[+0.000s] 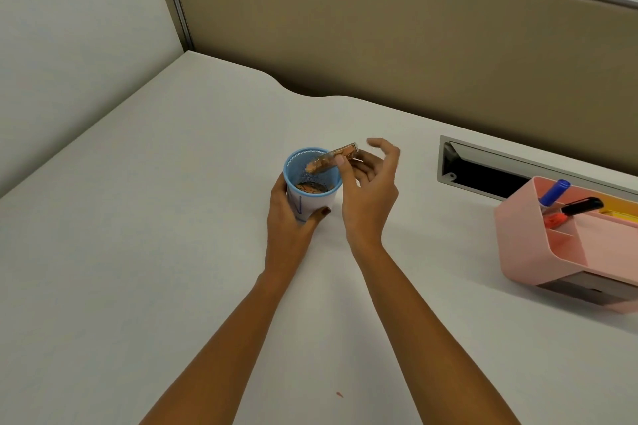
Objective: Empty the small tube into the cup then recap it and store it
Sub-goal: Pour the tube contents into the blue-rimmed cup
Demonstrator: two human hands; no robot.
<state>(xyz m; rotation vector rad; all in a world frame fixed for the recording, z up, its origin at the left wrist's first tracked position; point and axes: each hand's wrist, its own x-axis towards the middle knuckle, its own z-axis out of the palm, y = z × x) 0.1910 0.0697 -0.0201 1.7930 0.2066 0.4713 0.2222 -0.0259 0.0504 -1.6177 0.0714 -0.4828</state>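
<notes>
Tube [330, 161] sits tilted in your right hand [369, 193], pinched between thumb and fingers, its open mouth dipping down over the cup [310, 183] rim with orange-brown bits at the mouth. Your left hand [288, 214] wraps the cup's side on the white table [172, 217]; similar bits lie inside the cup. Well to your right stands a pink organizer [566, 252] holding 3 markers [581, 205].

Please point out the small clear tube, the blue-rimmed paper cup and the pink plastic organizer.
small clear tube [333, 160]: head view, on its middle section, tilted over the cup.
blue-rimmed paper cup [316, 202]: head view, on its white outer wall.
pink plastic organizer [518, 235]: head view, on its left outer wall.
</notes>
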